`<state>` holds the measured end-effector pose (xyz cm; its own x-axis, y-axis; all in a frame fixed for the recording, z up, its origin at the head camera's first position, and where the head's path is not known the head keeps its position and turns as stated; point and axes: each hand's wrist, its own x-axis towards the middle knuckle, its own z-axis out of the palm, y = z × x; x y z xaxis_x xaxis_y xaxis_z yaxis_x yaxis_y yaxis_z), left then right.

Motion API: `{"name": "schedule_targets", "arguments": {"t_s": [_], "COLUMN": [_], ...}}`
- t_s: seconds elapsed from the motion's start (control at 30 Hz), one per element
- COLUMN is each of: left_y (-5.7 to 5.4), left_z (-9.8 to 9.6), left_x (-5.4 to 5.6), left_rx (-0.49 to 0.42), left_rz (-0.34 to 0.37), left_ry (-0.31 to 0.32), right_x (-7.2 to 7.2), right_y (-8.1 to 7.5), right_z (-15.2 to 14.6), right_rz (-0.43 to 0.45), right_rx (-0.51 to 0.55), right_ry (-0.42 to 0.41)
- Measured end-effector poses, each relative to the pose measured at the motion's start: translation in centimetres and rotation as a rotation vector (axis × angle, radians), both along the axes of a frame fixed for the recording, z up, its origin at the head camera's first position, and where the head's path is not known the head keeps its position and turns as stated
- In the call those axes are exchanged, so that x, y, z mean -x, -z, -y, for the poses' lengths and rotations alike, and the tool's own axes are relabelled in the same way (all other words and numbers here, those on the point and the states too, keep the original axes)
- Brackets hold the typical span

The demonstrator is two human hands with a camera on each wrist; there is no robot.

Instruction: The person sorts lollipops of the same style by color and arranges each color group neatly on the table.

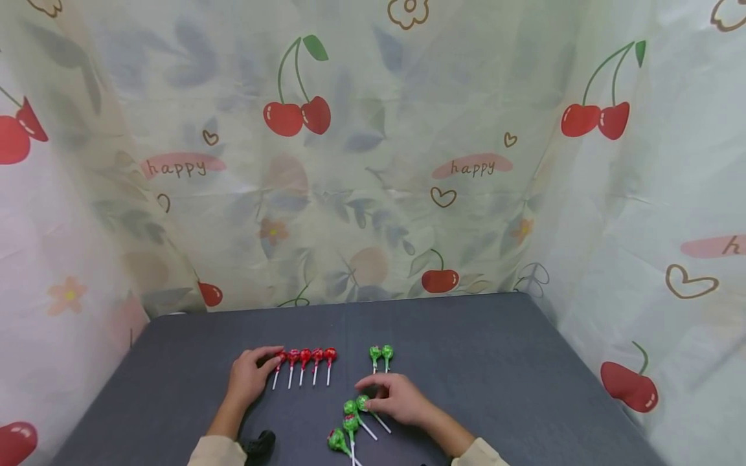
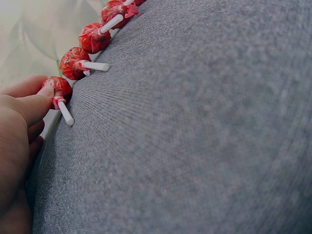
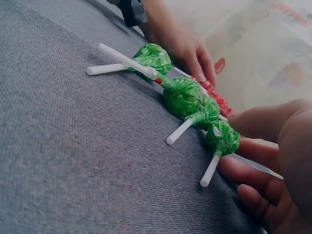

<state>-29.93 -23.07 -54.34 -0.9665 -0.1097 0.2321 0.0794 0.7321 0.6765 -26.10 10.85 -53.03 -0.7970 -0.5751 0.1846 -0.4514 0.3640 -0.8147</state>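
Along a row of several red lollipops [image 1: 305, 357], my left hand [image 1: 249, 374] pinches the wrapped head of the leftmost red lollipop [image 2: 59, 87] between thumb and finger. Its white stick lies toward me. My right hand [image 1: 402, 400] has thumb and fingers around the head of a green lollipop [image 3: 222, 138], the farthest of a loose group. Other green lollipops [image 1: 350, 424] of that group lie close together, some sticks crossing. Beyond the right hand, two green lollipops [image 1: 381, 353] stand side by side in line with the red row, their stick ends partly hidden.
A dark grey cloth-covered table [image 1: 478, 349] lies under everything. Patterned curtains [image 1: 361, 162] with cherries hang behind it and at both sides. A black object [image 1: 259, 446], likely a strap or wrist device, shows by the left wrist.
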Motion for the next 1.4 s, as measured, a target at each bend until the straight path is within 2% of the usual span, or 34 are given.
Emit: {"name": "schedule_targets", "arguments": {"t_s": [0.33, 0.63, 0.97, 1.13, 1.4], "left_y": [0.08, -0.04, 0.01, 0.00, 0.08], "left_z": [0.09, 0.11, -0.02, 0.00, 0.09], "left_x": [0.10, 0.12, 0.13, 0.10, 0.12], "left_rx": [0.012, 0.007, 0.015, 0.011, 0.005], "left_rz": [-0.019, -0.015, -0.013, -0.018, -0.037], "left_ry": [0.011, 0.018, 0.014, 0.021, 0.028], "right_x": [-0.07, -0.50, -0.92, -0.95, -0.25], "right_y": [-0.03, 0.02, 0.24, 0.26, -0.28], "right_z": [0.15, 0.46, 0.39, 0.32, 0.01], "right_rz": [-0.086, -0.168, -0.168, -0.139, -0.084], "right_rx": [-0.065, -0.096, -0.076, -0.068, -0.070], "right_ry": [-0.093, -0.089, -0.045, -0.021, -0.063]}}
